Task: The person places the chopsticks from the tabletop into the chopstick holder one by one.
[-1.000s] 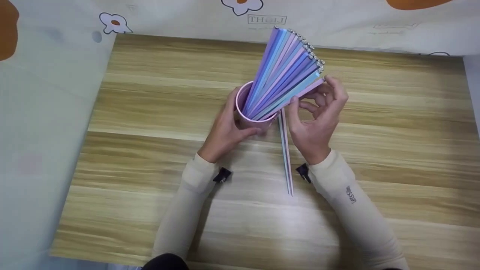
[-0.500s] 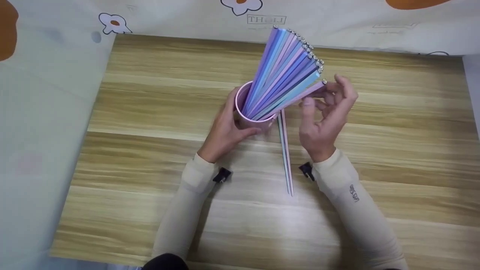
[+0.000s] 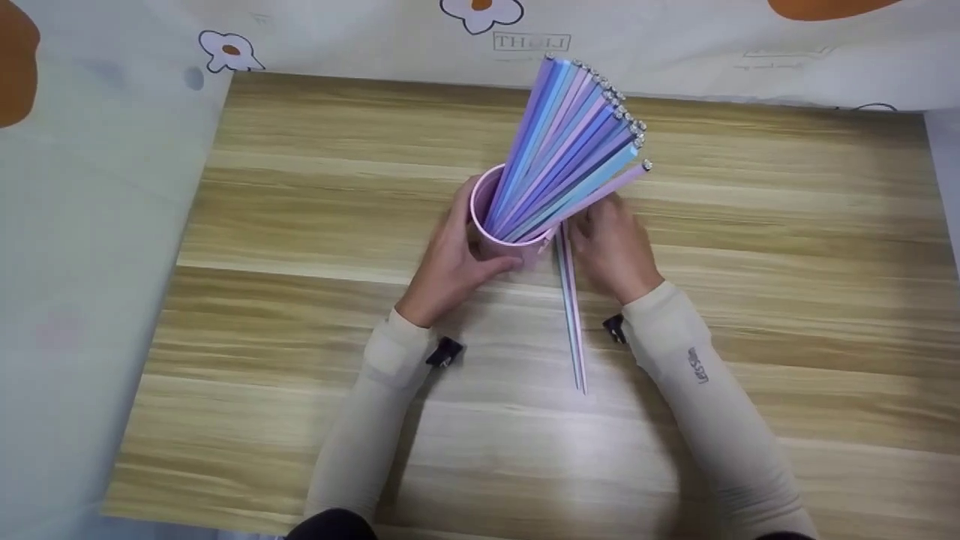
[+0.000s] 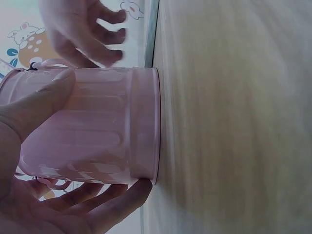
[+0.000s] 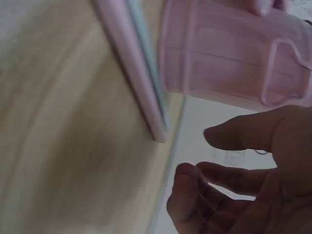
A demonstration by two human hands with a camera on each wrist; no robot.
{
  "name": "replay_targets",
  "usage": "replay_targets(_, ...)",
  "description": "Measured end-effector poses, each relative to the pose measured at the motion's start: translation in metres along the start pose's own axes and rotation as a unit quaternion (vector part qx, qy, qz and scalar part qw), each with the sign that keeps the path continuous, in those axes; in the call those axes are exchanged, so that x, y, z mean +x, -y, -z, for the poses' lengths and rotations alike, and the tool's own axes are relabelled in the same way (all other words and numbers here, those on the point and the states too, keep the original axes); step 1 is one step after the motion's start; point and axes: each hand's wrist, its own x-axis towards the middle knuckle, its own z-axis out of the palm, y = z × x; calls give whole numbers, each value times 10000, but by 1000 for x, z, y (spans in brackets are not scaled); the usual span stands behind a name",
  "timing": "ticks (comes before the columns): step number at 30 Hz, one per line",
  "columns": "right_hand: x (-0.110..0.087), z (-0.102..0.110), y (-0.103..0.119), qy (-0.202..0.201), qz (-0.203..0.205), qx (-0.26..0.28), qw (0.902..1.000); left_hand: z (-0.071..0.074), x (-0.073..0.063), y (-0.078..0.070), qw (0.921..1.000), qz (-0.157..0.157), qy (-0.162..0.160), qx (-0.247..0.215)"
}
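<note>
My left hand grips a pink pail-shaped cup, its thumb along one side and its fingers round the other. The cup stands on the table and has fluted walls and small side handles. A fan of pastel sticks with sparkly gem-like ends leans out of it, up and to the right. Beside the cup, two slim sticks, one pink and one blue-green, lie on the table. Next to their far ends is my right hand, thumb and fingers apart with nothing between them. In the head view its fingertips are hidden.
The wood-grain table spreads under both hands. A pale cloth with flower prints hangs behind its far edge. Black clips sit at the two sleeve cuffs.
My right hand has left the pink stick at the fan's right side and moved down and left, to beside the two lying sticks. The left hand and the cup keep their place.
</note>
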Motion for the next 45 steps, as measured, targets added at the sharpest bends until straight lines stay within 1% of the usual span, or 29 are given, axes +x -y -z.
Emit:
replay_targets(4,1,-8,-4,285,25,-232,9993,0,0,-1,10000,73,-16,17)
replay_targets(9,1,-13,-6,404,151,-326,9985,0,0,-2,9999,160,7,49)
replay_targets(16,3,-12,-8,386,348,-206,9984,0,2,-1,9999,161,13,56)
replay_targets(20,2,-12,-9,386,317,-168,9986,0,2,-1,9998,178,50,96)
replay_targets(27,3,-14,-13,161,504,-430,9977,-1,3,1,10000,-53,20,-34)
replay_targets(31,3,-11,-14,188,386,-276,9987,0,3,1,9999,-99,37,-16)
replay_targets(36,2,-1,-11,214,-23,69,9997,0,3,1,9999,-110,24,-27)
replay_targets(38,2,5,-9,107,-120,190,9997,0,3,1,9999,-95,19,-50)
replay_targets(40,1,12,-7,-84,-200,335,9992,0,2,1,9999,-88,17,-64)
replay_targets(43,0,24,-3,-572,-182,580,9965,1,2,1,10000,-88,20,-44)
replay_targets(45,0,33,0,-1031,-57,866,9909,1,2,1,10000,-95,20,-21)
